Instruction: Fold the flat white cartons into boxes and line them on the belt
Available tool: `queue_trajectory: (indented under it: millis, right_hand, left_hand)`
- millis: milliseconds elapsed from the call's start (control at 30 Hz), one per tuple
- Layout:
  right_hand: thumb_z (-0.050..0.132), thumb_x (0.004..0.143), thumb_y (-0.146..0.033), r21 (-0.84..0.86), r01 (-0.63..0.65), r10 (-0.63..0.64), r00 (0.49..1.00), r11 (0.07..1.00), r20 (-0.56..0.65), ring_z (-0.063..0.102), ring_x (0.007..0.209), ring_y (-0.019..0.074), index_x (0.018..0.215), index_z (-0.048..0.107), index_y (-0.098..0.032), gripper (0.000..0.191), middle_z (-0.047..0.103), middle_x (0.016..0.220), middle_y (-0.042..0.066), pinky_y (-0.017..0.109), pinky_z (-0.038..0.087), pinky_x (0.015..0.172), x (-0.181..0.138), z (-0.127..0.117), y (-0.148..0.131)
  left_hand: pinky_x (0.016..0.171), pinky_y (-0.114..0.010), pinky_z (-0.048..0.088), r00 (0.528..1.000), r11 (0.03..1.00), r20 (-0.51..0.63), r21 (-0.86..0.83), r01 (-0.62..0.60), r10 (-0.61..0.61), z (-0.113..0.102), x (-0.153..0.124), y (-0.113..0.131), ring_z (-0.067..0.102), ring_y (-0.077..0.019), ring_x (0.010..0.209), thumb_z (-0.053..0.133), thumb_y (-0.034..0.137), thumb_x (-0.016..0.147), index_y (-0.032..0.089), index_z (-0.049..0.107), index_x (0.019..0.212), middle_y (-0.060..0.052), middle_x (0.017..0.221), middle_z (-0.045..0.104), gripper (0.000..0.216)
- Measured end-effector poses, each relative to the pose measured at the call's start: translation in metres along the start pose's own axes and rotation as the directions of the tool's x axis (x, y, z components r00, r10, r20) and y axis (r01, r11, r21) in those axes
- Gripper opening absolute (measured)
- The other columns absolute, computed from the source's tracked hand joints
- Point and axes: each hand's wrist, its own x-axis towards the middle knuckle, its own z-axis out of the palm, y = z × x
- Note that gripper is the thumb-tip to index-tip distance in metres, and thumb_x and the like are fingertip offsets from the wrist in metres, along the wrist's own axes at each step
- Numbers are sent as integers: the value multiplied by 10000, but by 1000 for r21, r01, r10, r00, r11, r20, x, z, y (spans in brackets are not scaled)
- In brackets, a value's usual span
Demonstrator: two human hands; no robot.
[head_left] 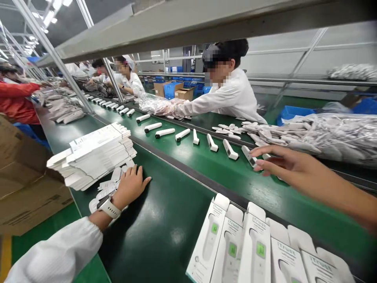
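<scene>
My left hand rests on a small pile of white leaflets on the green bench, fingers curled down over them; a watch is on the wrist. Just behind it lies a stack of flat white cartons. My right hand reaches out over the green conveyor belt with fingers stretched, its tips right at a white thermometer. More white thermometers lie in a line along the belt. Several white thermometer boxes lie side by side at the near edge.
A person in a white coat works across the belt, beside bagged white parts. More workers sit further left. A brown cardboard box stands at my left. A grey shelf runs overhead.
</scene>
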Motion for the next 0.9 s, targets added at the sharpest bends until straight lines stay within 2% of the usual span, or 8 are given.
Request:
queue_trajectory:
  millis: [100, 200, 400, 500, 600, 667, 800, 900]
  right_hand:
    - [720, 857, -853, 4, 97, -97, 994, 995, 56, 832, 957, 365, 1111, 798, -300, 614, 799, 1315, 155, 506, 683, 818, -5, 15, -21]
    - [711, 938, -663, -6, 169, -167, 981, 986, 94, 804, 912, 319, 1088, 799, -293, 408, 792, 1279, 119, 469, 668, 799, -12, 22, -42]
    - [774, 906, -475, 91, 166, -173, 982, 982, 78, 755, 888, 297, 989, 807, -300, 197, 791, 1252, 82, 448, 628, 795, -25, 25, -59]
    - [849, 875, -458, 180, 117, -132, 988, 977, 76, 760, 987, 327, 1056, 809, -291, 251, 791, 1266, 97, 489, 631, 887, -19, 40, -62]
    - [985, 764, -494, 351, 40, -79, 992, 935, 99, 745, 1228, 359, 1333, 732, -308, 651, 705, 1514, 123, 532, 624, 1036, -4, 68, -66]
    - [970, 762, -618, 493, -28, -50, 988, 870, 144, 768, 1237, 341, 1384, 682, -287, 761, 701, 1530, 151, 546, 639, 1065, 7, 87, -67]
    - [848, 825, -781, 696, -121, 9, 987, 708, 163, 823, 1029, 281, 1019, 723, -228, 599, 827, 1071, 110, 511, 674, 1066, 24, 100, -54]
    - [917, 809, -718, 772, -113, 125, 991, 625, 44, 800, 922, 232, 891, 649, -257, 540, 757, 867, 21, 482, 689, 1055, 35, 81, -27]
  left_hand:
    - [1108, -567, 610, 999, 995, 4, -85, -49, 49, 9, -7, -20, 706, -306, 1300, 752, 396, 1055, 189, 699, 1374, -122, 1448, 703, 384]
    - [1044, -508, 643, 993, 969, -6, -215, -119, 120, 16, 8, -20, 739, -268, 1198, 735, 413, 1068, 193, 721, 1314, -106, 1360, 739, 331]
    - [979, -454, 651, 983, 867, -64, -464, -181, 171, -3, 24, -9, 751, -224, 1063, 712, 453, 1078, 194, 746, 1195, -81, 1216, 771, 285]
    - [1036, -492, 632, 979, 760, -132, -617, -205, 157, -19, 26, 25, 753, -245, 1108, 686, 520, 1077, 200, 754, 1158, -84, 1181, 783, 337]
    - [1032, -454, 654, 974, 585, -159, -779, -225, 162, -31, 21, 89, 788, -263, 1114, 641, 584, 1074, 260, 742, 1242, -80, 1130, 810, 379]
    - [992, -414, 674, 967, 464, -169, -853, -241, 190, -34, 15, 136, 803, -251, 1095, 625, 590, 1078, 260, 702, 1303, -85, 1156, 811, 407]
    - [1046, -418, 662, 957, 353, -171, -902, -247, 234, -27, 27, 197, 785, -258, 1196, 628, 571, 1087, 244, 692, 1313, -108, 1236, 807, 402]
    - [1104, -514, 629, 977, 442, -138, -875, -198, 163, -9, 82, 202, 719, -295, 1315, 721, 472, 1062, 211, 687, 1378, -126, 1423, 733, 412]
